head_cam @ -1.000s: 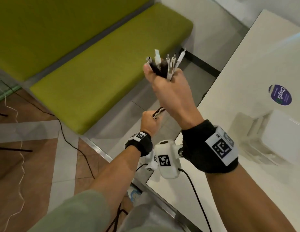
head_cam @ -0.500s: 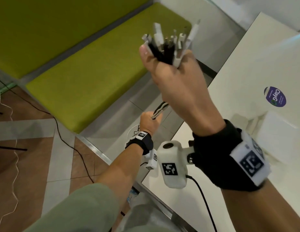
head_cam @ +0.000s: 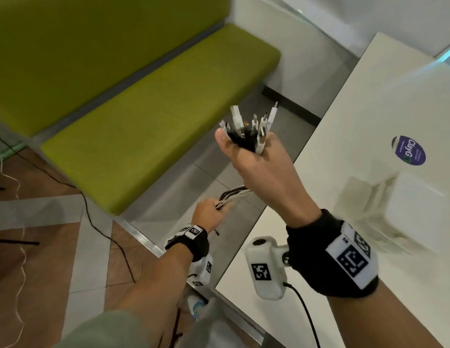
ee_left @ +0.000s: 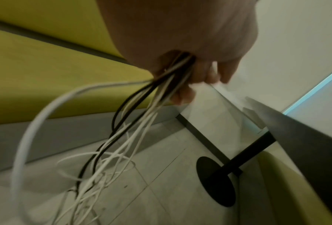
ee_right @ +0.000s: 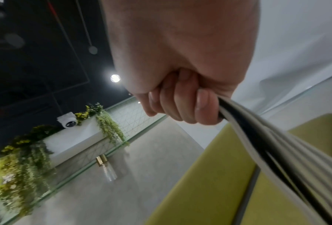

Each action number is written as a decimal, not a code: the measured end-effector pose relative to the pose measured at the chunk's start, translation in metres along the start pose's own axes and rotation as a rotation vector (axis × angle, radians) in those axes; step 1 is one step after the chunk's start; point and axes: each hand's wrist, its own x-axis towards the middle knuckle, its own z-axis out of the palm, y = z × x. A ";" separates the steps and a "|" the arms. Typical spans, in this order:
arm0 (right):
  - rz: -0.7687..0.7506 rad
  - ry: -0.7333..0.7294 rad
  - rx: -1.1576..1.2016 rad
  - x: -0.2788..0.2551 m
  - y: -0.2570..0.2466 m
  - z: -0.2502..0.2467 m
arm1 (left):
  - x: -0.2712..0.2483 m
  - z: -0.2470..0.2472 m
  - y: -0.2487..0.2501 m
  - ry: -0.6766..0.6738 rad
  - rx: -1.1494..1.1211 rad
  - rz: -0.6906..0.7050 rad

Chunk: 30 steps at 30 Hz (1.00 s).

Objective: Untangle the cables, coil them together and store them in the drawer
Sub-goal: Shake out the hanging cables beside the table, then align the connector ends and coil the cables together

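The right hand (head_cam: 263, 169) is gripping the bundle of cables (head_cam: 249, 133) in a closed fist just below their plugs, fingers (ee_right: 182, 103) curling fully round the black and white strands, so that the connectors are fanning up and out of the top of the fist toward twelve o'clock. From the underside of that fist the cables are running down toward seven o'clock to the left hand (head_cam: 210, 213), which is sitting lower and further from the camera and is also closing its fingers (ee_left: 203, 73) round the same bundle. In the left wrist view the strands are leaving that hand toward seven o'clock and hanging in loose, crossing loops over the grey tiled floor (ee_left: 161, 190), one thicker white cable arcing wide toward nine o'clock; motion blur is hiding how far they are still tangled. Both hands are working in the air, off the left edge of the white table (head_cam: 357, 101), which is filling the three o'clock side of the head view and carrying a round purple sticker (head_cam: 408, 150). A green bench (head_cam: 148, 116) is lying at ten o'clock beyond the hands, with a thin black cord (head_cam: 103, 234) and a pale cord (head_cam: 20, 247) trailing across the floor at eight o'clock. No drawer is showing in any view.
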 end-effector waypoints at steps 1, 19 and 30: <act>-0.002 0.014 0.005 0.000 0.004 0.001 | -0.001 -0.002 -0.003 -0.059 0.023 -0.007; 0.085 0.126 0.176 -0.015 0.053 -0.027 | -0.020 -0.029 0.086 -0.284 -0.282 0.428; 0.220 0.241 0.112 -0.077 0.108 -0.082 | 0.005 0.035 0.048 -0.486 0.038 0.263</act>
